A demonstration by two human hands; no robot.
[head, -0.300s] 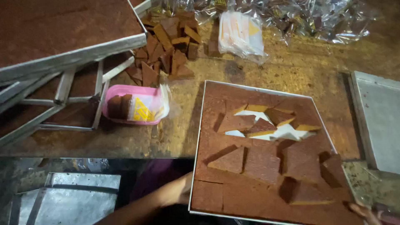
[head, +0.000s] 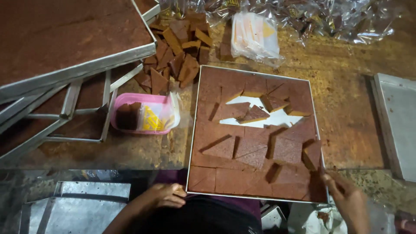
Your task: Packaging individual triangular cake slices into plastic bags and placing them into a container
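Hands sit at the two near corners of a square metal tray (head: 193, 130) of brown slab cake. The left hand (head: 167, 196) rests at the tray's near left corner with its fingers curled loosely inward; it seems to touch the rim, but I cannot tell whether it grips it. The right hand (head: 346, 201) is at the near right corner, fingers extended toward the edge and a cut piece there, apparently bracing the tray; whether it pinches anything is hidden.

Between and beyond the hands the brown cake (head: 242, 149) fills most of the tray, scored into squares and triangles. Toward the far side several pieces are lifted out or tilted, baring the white liner (head: 277, 118) beneath, so the loosened pieces lie well away from both hands, while uncut-looking slab lies just beyond the fingers.

Left of the tray stands a pink plastic tub (head: 130, 102) holding a few dark pieces and a clear bag with yellow print. Farther off, a heap of loose cut pieces (head: 177, 56) lies on the worn wooden table (head: 346, 108), with a stack of clear wrappers (head: 253, 37) beside it. Stacked metal trays (head: 78, 73) lean at the far left, another grey tray (head: 396, 125) lies at the right.
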